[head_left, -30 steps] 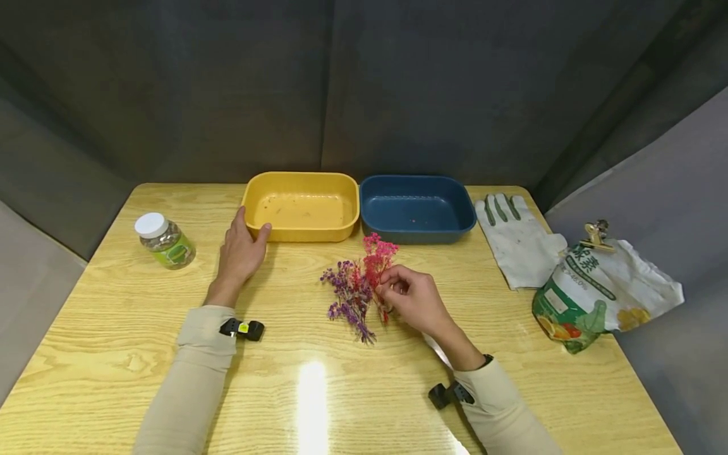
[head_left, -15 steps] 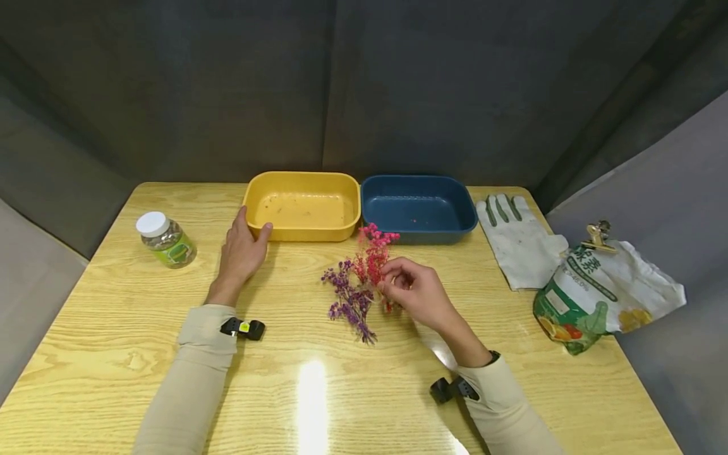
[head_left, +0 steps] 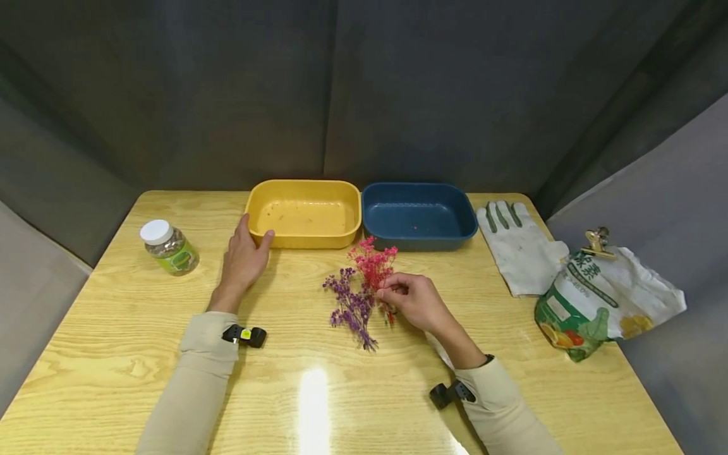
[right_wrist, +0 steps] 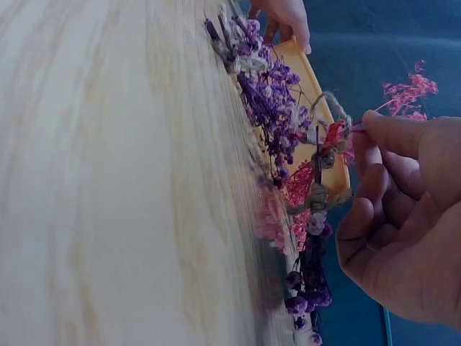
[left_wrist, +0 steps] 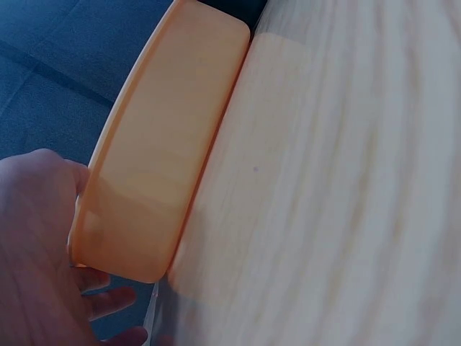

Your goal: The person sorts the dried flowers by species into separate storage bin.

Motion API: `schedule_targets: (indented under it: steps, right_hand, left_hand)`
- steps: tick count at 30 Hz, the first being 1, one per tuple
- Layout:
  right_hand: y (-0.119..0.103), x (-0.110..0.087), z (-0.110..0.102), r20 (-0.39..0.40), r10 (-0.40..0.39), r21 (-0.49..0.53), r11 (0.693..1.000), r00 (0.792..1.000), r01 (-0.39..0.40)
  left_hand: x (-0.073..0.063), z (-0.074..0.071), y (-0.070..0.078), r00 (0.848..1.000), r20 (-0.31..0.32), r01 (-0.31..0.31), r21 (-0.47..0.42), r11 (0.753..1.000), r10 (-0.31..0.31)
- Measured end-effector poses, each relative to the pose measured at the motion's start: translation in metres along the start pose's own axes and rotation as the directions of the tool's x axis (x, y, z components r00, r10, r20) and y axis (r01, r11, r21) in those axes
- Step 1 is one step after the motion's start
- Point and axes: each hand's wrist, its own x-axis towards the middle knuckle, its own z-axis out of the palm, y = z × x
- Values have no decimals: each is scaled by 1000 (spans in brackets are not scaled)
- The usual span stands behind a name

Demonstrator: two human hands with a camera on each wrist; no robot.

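My right hand [head_left: 417,303] pinches a pink dried flower sprig [head_left: 372,260] between thumb and index finger; the right wrist view shows its thin stem held at the fingertips. Purple dried flowers [head_left: 352,303] lie on the table just left of the sprig. Twine [right_wrist: 338,104] wraps some of the stems in the right wrist view, where several purple and red clusters overlap. My left hand [head_left: 243,259] rests at the near left corner of the yellow bin [head_left: 305,241], thumb at the front rim and straight fingers along its left end.
A dark blue bin [head_left: 419,242] stands against the yellow one at the back. At the left is a jar [head_left: 170,248] with a white lid. A work glove [head_left: 520,253] and a clipped, printed bag [head_left: 586,303] lie at the right.
The pink sprig shifts up toward the blue bin, then back down, its tips spreading slightly left. My right hand moves a little with it. The left hand stays at the yellow bin.
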Motion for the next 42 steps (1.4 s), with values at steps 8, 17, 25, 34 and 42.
schedule_targets:
  steps: [8, 17, 25, 34, 42]
  right_hand:
    - [4, 0, -6, 1, -86, -156, 984, 996, 85]
    - [4, 3, -9, 37, -8, 144, 990, 999, 2]
    - [4, 6, -11, 85, 77, 307, 947, 993, -99]
    - [-3, 5, -12, 90, 58, 339, 937, 994, -85]
    - [-15, 10, -12, 88, 22, 393, 918, 996, -55]
  left_hand:
    - [1, 1, -2, 1000, 3, -5, 2, 1000, 5]
    - [0, 1, -1, 1000, 3, 1, -3, 1000, -1]
    - [-1, 2, -1, 1000, -5, -4, -5, 1000, 4]
    - [-1, 2, -2, 1000, -4, -1, -4, 1000, 1]
    - [-1, 2, -1, 1000, -2, -4, -7, 1000, 4]
